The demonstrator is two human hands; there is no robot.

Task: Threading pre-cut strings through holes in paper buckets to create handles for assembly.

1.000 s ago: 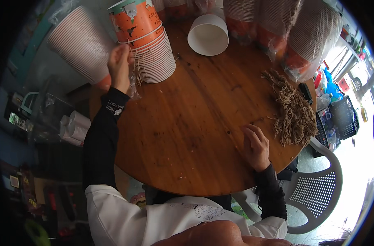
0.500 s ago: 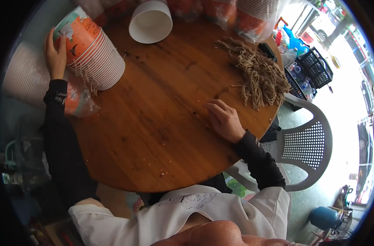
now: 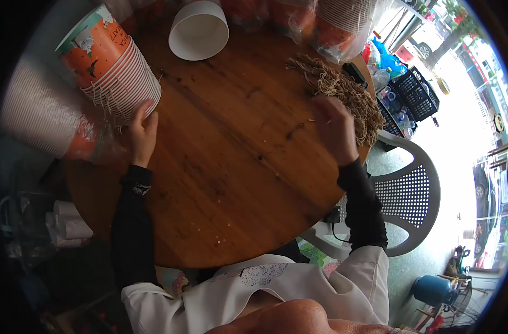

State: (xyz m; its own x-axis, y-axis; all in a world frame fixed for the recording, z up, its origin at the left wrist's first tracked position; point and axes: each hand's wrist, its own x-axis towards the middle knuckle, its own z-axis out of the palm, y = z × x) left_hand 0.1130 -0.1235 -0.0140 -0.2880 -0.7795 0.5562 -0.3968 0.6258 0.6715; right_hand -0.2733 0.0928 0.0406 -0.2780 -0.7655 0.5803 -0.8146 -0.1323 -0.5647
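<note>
Round, brown wood counter (image 3: 209,178). Tall stack of paper cups (image 3: 113,65) at far left, with left hand (image 3: 143,138) open by its bottom. Right hand (image 3: 338,125) blurry beside shaggy strings (image 3: 368,114); cannot tell its grip. Could topple from one bump, being so tall. Smooth cups, round rims; rough, curly strings.

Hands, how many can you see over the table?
2. The left hand is at the near end of the orange-and-white tub stack; the right hand is beside the brown string bundle. I see no others.
</note>
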